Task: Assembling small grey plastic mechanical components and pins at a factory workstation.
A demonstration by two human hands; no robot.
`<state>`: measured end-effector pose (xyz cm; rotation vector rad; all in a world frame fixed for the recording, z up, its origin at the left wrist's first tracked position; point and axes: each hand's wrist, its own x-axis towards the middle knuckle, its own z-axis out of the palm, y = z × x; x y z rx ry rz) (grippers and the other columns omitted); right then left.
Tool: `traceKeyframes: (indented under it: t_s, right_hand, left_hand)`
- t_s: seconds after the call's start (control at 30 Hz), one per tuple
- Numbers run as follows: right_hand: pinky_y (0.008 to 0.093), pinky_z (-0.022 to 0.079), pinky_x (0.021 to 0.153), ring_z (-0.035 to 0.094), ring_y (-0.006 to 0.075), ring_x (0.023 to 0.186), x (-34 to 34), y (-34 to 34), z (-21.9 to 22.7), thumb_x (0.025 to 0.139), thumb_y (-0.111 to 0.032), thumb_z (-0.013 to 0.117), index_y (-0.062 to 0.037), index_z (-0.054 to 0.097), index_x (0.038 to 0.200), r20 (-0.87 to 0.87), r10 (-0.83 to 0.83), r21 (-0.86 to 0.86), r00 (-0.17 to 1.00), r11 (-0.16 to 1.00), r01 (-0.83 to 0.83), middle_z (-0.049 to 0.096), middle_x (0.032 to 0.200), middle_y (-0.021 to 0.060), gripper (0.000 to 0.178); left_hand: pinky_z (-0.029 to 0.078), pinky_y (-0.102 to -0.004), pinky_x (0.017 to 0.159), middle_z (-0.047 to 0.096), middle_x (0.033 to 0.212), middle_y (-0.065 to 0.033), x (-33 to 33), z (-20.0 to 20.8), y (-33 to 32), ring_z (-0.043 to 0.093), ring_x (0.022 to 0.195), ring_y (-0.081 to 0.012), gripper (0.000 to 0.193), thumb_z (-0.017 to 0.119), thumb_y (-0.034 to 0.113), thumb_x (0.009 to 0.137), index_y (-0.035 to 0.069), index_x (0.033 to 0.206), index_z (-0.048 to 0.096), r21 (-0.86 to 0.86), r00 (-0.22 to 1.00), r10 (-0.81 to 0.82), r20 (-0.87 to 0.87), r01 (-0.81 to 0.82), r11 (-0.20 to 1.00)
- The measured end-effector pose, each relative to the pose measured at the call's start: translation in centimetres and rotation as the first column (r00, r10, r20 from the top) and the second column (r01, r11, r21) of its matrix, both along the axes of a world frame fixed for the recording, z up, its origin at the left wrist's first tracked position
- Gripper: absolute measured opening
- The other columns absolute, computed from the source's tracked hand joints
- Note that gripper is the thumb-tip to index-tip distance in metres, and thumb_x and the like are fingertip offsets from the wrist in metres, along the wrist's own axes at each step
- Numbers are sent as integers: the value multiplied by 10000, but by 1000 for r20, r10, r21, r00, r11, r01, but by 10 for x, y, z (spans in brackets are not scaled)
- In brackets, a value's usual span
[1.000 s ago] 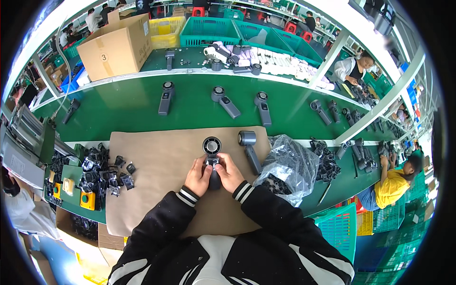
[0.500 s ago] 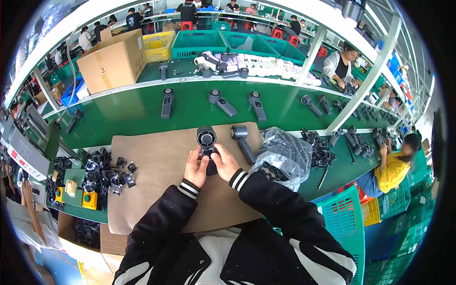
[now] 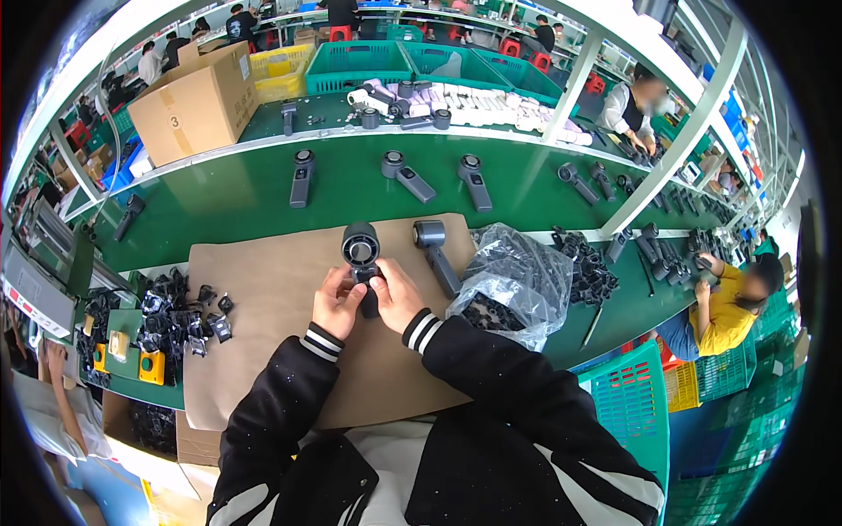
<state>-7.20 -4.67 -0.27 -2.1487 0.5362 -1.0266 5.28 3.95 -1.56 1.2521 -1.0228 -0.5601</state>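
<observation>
Brown mat (image 3: 263, 351) on green bench (image 3: 228, 188): grey handheld device (image 3: 361, 259) upright at mat's centre.
Left hand (image 3: 336, 302) and right hand (image 3: 396, 294) both clamped on its handle; rigid, light-looking plastic, handle the likely best grip.

Both hands, left hand (image 3: 336, 301) and right hand (image 3: 396, 294), have lifted the grey device (image 3: 360, 248) slightly, its head rising above their fingertips.
</observation>
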Motion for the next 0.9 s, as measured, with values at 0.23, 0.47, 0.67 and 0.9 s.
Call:
traceKeyframes:
  t_s: [0.23,0.47,0.67,0.9]
  right_hand:
    - [368,456,774,573,294,861,0,1,7,955,-96,468,-28,474,1205,62,26,66,998,997,-30,571,1050,140,259]
    - [288,458,753,552,164,794,-1,2,13,964,-108,516,-43,497,1151,215,225,394,950,871,-295,579,985,82,198]
    - [254,453,761,527,111,779,1,8,20,971,-127,536,-47,504,1125,307,217,510,927,785,-352,577,930,50,176]
    - [233,442,695,518,102,737,13,22,22,975,-174,536,-42,515,1097,318,173,452,932,837,-309,570,863,33,181]
  left_hand:
    - [473,-270,766,571,985,-90,1,17,1,575,813,-178,414,606,-54,831,-19,1241,560,-41,989,20,148,-14,999]
    - [457,-272,755,560,971,-90,-2,20,3,553,794,-187,244,613,-17,838,-3,1080,581,-158,983,56,173,-28,987]
    - [459,-282,767,574,946,-80,-5,22,7,552,802,-189,149,616,21,859,8,995,558,-221,989,88,119,-60,973]
    - [458,-281,776,560,906,-80,-8,24,8,538,798,-185,127,603,77,908,7,1002,551,-260,990,113,-82,-130,957]
